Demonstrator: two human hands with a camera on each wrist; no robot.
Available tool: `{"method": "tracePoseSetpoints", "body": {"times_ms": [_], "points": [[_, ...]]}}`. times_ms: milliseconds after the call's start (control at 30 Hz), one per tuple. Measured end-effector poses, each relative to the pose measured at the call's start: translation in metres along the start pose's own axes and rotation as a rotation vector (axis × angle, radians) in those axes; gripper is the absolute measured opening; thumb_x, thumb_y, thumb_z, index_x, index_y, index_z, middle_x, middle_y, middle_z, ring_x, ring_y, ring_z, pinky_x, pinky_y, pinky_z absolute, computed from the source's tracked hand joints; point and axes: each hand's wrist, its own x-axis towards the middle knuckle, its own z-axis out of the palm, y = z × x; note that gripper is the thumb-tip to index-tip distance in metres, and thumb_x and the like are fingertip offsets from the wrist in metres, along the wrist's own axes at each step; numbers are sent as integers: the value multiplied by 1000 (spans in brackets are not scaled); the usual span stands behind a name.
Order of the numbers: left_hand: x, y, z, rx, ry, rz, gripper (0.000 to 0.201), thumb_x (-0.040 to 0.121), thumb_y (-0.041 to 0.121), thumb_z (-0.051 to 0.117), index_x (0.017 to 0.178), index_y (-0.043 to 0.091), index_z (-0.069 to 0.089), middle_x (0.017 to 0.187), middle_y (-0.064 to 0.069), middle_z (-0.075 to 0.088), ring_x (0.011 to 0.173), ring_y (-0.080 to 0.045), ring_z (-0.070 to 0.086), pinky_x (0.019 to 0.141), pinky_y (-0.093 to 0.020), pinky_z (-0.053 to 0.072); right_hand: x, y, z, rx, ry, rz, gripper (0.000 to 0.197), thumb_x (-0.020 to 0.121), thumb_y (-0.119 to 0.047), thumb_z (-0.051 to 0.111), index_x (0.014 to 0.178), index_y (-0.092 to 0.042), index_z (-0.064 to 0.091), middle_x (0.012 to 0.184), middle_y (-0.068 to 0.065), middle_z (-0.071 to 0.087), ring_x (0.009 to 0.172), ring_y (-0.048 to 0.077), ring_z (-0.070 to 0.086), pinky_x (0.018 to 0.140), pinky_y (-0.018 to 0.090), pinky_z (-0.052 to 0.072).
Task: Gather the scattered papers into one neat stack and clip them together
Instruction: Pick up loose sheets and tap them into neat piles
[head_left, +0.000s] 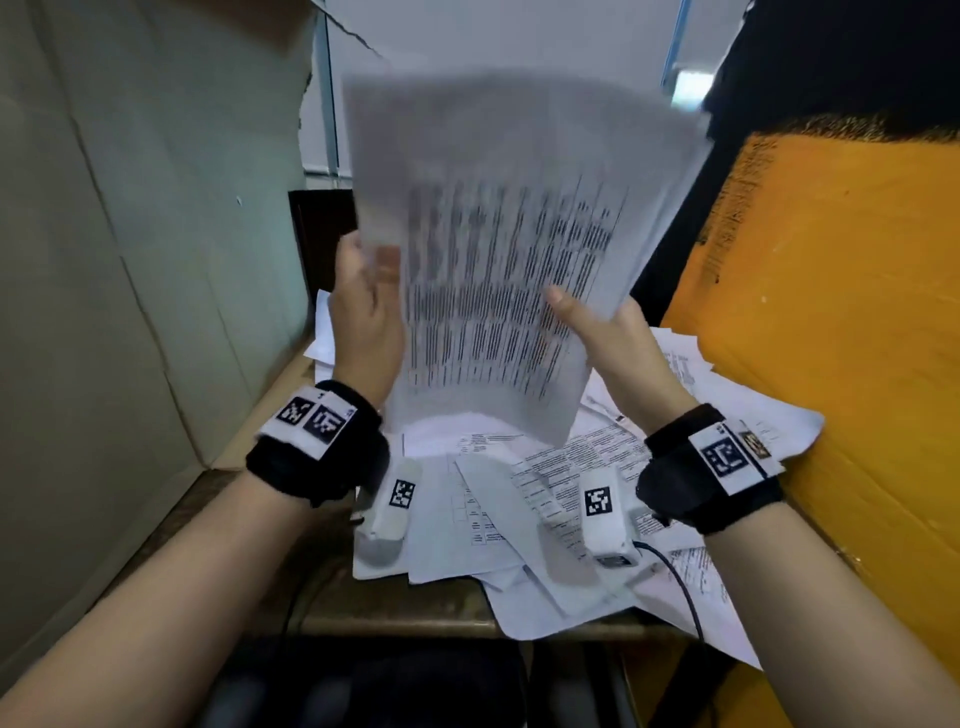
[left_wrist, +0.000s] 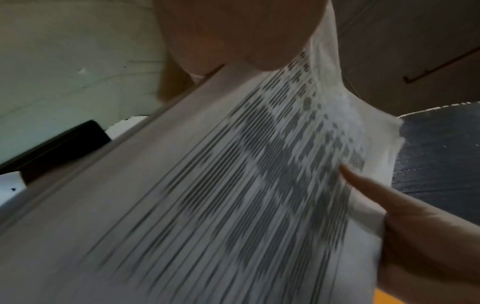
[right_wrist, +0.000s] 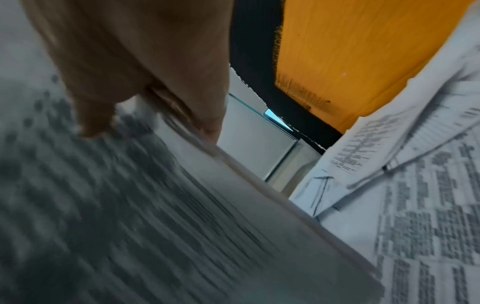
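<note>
I hold a sheaf of printed papers (head_left: 514, 249) upright above the table, blurred by motion. My left hand (head_left: 363, 306) grips its left edge, thumb in front and fingers behind. My right hand (head_left: 597, 322) pinches its right edge, with the thumb (head_left: 558, 299) on the printed face. The left wrist view shows the same sheaf (left_wrist: 233, 195) close up with the right thumb (left_wrist: 363, 185) on it. In the right wrist view my fingers (right_wrist: 155, 82) clamp the sheaf's edge (right_wrist: 233, 164). Several loose printed sheets (head_left: 519, 509) lie scattered on the table below. No clip is visible.
A brown table (head_left: 415, 603) carries the loose sheets, some overhanging its front edge. A grey cardboard wall (head_left: 130, 260) stands at the left and an orange cardboard wall (head_left: 831, 312) at the right. More scattered sheets (right_wrist: 415, 195) lie by the orange wall.
</note>
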Motion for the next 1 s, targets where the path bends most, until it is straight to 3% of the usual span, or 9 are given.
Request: {"method": "tracePoseSetpoints", "body": {"times_ms": [100, 300, 400, 467, 567, 700, 800, 933, 1000], "points": [[-5, -6, -5, -38, 43, -21, 17, 102, 17, 39, 114, 6, 44, 89, 21, 51, 77, 22, 52, 70, 0, 38, -3, 3, -2, 126, -33, 6, 43, 92, -27, 63, 131, -14, 53, 124, 1, 67, 116, 14, 62, 103, 37, 48], [8, 9, 27, -14, 176, 58, 19, 101, 8, 36, 111, -7, 42, 85, 19, 46, 73, 18, 51, 69, 0, 36, 11, -20, 25, 253, 198, -18, 14, 89, -17, 67, 104, -17, 66, 103, 2, 72, 102, 16, 68, 99, 37, 51], [16, 16, 25, 19, 183, 130, 21, 101, 9, 35, 116, -6, 37, 94, 13, 44, 81, 12, 50, 76, -2, 36, 17, -22, 17, 279, 220, -44, 25, 88, -21, 69, 111, -13, 65, 111, 8, 71, 107, 21, 67, 96, 37, 53], [12, 0, 19, 111, 41, -46, 31, 103, 18, 31, 121, -6, 37, 102, 3, 44, 89, 1, 45, 83, -6, 33, 17, -5, 6, 208, 146, 43, 40, 85, -31, 72, 119, -13, 61, 115, 6, 70, 108, 21, 66, 92, 35, 52], [-8, -46, 11, 229, -307, -613, 51, 98, 42, 25, 115, -2, 45, 106, -10, 53, 101, -23, 51, 92, -28, 38, 0, 33, 0, 119, -5, 363, 53, 76, -50, 75, 113, -14, 64, 99, 7, 65, 94, 26, 59, 82, 37, 45], [-33, -51, 21, 153, -205, -490, 17, 100, 21, 28, 106, 13, 40, 74, 1, 48, 69, -14, 49, 60, -27, 32, -15, 51, 19, 230, 87, 359, 29, 90, -34, 65, 111, -15, 64, 112, 8, 71, 104, 24, 67, 96, 44, 52], [-30, -33, 28, 119, 5, -258, 11, 100, 10, 29, 101, 16, 38, 63, 4, 40, 50, -3, 37, 48, -19, 28, -9, 38, 22, 323, 168, 227, 26, 92, -31, 63, 113, -16, 63, 107, -4, 71, 100, 5, 68, 91, 32, 52], [-21, -59, 21, 221, -271, -566, 20, 101, 23, 30, 109, 9, 42, 83, -5, 50, 79, -21, 51, 65, -25, 34, -15, 47, 16, 127, 11, 304, 37, 93, -25, 62, 127, -10, 58, 122, 5, 67, 115, 21, 62, 103, 46, 46], [-25, -81, 11, 255, -391, -688, 26, 94, 32, 41, 100, 7, 50, 92, -16, 59, 87, -26, 53, 69, -26, 37, -19, 54, 14, -1, 112, 291, 28, 96, -26, 57, 118, -10, 60, 114, 8, 68, 108, 24, 64, 101, 47, 48]]}}
